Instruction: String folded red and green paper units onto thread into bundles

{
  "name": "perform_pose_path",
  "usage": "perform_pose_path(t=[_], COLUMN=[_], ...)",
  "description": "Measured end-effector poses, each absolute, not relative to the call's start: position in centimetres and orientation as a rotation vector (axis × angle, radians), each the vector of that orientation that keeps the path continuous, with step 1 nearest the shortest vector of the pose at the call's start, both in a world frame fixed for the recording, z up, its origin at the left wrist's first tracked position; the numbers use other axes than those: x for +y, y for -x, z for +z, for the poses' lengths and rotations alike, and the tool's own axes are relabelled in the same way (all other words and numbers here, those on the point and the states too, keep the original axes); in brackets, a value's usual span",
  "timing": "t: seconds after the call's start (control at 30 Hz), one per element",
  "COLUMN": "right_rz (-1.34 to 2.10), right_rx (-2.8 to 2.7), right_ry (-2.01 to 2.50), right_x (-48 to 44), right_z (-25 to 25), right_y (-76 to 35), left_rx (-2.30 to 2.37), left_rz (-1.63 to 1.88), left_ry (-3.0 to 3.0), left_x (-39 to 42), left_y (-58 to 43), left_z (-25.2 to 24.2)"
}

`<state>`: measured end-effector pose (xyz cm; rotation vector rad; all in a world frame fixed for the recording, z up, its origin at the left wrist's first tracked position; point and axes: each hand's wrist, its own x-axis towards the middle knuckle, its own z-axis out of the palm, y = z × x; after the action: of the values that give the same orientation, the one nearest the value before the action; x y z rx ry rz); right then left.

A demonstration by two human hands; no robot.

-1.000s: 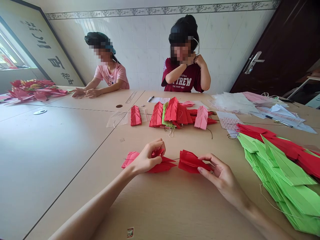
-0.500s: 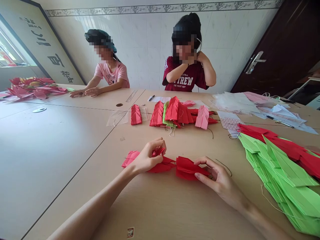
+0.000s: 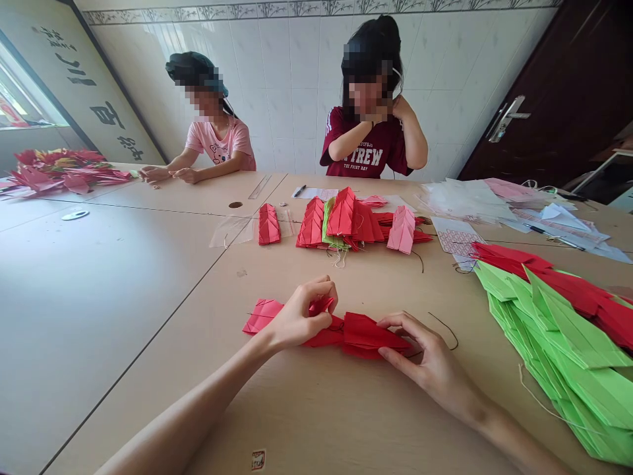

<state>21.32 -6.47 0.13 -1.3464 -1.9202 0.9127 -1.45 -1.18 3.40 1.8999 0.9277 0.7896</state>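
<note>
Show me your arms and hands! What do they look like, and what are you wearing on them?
My left hand and right hand are bare, with no gloves. I can't see any rings or bracelets. My forearms have no sleeves, cables or markings.

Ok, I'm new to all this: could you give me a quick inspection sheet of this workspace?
surface: pale tan table, made of joined sections.
job's things: red folded paper held between the hands, with pink-red folded paper at its far end.
clutter: green folded paper stack at right; row of red and pink folded pieces ahead.
hands: left hand and right hand both pinch the red folded paper.
cables: nothing seen; only a dark thread beside the right hand.
surroundings: person in a pink shirt and person in a maroon shirt seated across the table; tiled wall; dark door.
</note>
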Motion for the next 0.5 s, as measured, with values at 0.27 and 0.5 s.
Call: perform_pose_path(t=[0.27,0.5], right_rz=[0.861,0.921], right_rx=[-1.948,-1.896], right_ry=[1.376,1.384], right_x=[-6.3,-6.1], right_z=[0.4,0.3], right_y=[-21.4,-21.3], left_rx=[0.901,1.032], left_rz=[0.528,0.229], left_ry=[-2.198,-2.416], left_x=[-1.5,-1.7], left_y=[1.9,2.7], left_z=[4.3,4.5])
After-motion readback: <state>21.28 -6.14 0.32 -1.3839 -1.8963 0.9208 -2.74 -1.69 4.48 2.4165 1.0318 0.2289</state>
